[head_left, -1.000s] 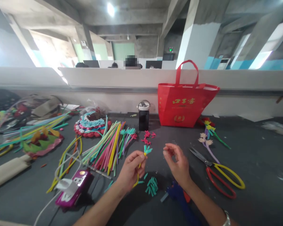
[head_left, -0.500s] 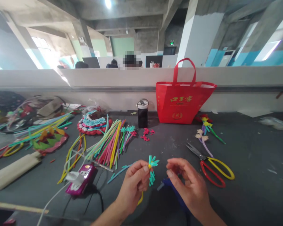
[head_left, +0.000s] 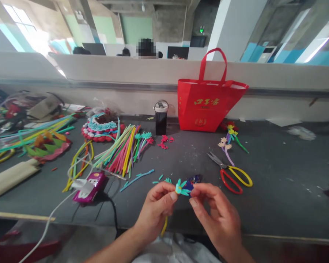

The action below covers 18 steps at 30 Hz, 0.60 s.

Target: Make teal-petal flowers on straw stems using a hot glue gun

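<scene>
My left hand (head_left: 157,206) pinches a small turquoise flower (head_left: 182,187) with a yellow centre, apparently made of pipe cleaner. A yellow stem (head_left: 164,225) hangs below the fingers. My right hand (head_left: 218,210) is beside the petals, thumb and forefinger apart; whether a fingertip touches a petal I cannot tell. Behind the hands lies a dark blue tool (head_left: 193,180), mostly hidden, which looked like a glue gun earlier. Loose turquoise pieces (head_left: 167,180) and a blue pipe cleaner (head_left: 137,180) lie on the black table (head_left: 274,197).
Scissors (head_left: 227,168) lie at right, close to finished flowers (head_left: 225,145). A bundle of pipe cleaners (head_left: 123,151) spreads at left, by a purple power strip (head_left: 90,188) with cables. Farther back stand a dark cup (head_left: 161,122) and a red bag (head_left: 205,106).
The view has tilted downward, showing the table's front edge. My right hand has come closer to the flower, which has turned in my left hand. The turquoise pieces behind it now show more.
</scene>
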Available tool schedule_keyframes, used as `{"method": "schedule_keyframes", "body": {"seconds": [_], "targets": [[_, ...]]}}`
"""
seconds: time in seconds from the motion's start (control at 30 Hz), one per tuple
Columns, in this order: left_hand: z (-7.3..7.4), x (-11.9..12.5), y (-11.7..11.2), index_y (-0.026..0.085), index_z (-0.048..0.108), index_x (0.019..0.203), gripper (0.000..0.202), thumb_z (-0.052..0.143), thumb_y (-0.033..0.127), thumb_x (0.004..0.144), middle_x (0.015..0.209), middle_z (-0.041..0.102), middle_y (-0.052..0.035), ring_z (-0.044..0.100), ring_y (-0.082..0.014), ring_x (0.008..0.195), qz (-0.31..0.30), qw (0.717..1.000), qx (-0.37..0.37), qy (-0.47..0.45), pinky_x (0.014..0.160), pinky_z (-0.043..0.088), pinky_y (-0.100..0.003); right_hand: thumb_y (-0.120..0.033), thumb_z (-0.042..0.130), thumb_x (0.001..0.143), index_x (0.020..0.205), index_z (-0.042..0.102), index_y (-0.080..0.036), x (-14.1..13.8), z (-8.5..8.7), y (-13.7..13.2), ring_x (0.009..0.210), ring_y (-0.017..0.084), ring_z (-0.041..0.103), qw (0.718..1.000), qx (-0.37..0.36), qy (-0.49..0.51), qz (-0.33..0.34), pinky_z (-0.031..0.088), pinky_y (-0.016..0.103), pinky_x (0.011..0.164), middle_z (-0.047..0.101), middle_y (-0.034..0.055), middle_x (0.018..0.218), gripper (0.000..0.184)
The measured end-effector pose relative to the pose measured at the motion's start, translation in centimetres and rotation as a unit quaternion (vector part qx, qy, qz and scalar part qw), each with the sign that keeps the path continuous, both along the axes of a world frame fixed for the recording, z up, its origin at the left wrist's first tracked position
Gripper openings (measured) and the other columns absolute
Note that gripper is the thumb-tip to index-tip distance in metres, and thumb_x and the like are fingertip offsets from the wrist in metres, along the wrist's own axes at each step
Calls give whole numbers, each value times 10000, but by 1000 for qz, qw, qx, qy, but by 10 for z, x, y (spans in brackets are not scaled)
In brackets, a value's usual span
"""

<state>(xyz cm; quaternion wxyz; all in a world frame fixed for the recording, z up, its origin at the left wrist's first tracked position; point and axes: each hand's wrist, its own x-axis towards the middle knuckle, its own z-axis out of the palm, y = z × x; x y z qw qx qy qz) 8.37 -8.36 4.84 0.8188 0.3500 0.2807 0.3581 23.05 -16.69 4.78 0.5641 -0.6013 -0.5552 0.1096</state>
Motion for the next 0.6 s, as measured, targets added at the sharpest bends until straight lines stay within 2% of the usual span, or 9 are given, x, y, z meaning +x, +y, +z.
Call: {"method": "schedule_keyframes", "body": {"seconds": [0.23, 0.33, 0.47, 0.6], "targets": [[-7, -9, -8, 172, 649, 779, 225, 809, 308, 698, 495, 424, 83, 290, -37, 426, -30, 998, -49, -25, 432, 213, -187, -226, 637, 889, 1057, 623, -272, -7, -7, -2, 788, 106, 676, 999, -23, 30, 2, 545, 170, 711, 693, -18, 908, 174], [-10, -12, -11, 158, 639, 768, 206, 786, 295, 723, 518, 460, 68, 285, -30, 422, -53, 996, -67, -14, 431, 194, -192, -188, 617, 896, 1061, 623, -269, -7, -7, -2, 784, 108, 661, 999, -15, 29, 33, 541, 188, 709, 675, -14, 917, 184], [-11, -12, -15, 152, 622, 782, 180, 724, 299, 794, 506, 417, 77, 224, -24, 416, -87, 992, -90, -7, 428, 153, -196, -157, 589, 903, 1052, 624, -256, -3, -5, -3, 760, 118, 639, 997, -11, 9, 69, 528, 220, 684, 651, 0, 916, 182], [-13, -9, -17, 143, 613, 775, 189, 712, 300, 804, 503, 362, 87, 180, -25, 426, -105, 990, -93, 1, 429, 117, -200, -160, 603, 898, 994, 645, -246, 1, 2, -7, 783, 137, 640, 997, -13, -45, 54, 506, 227, 664, 657, 7, 891, 135]]}}
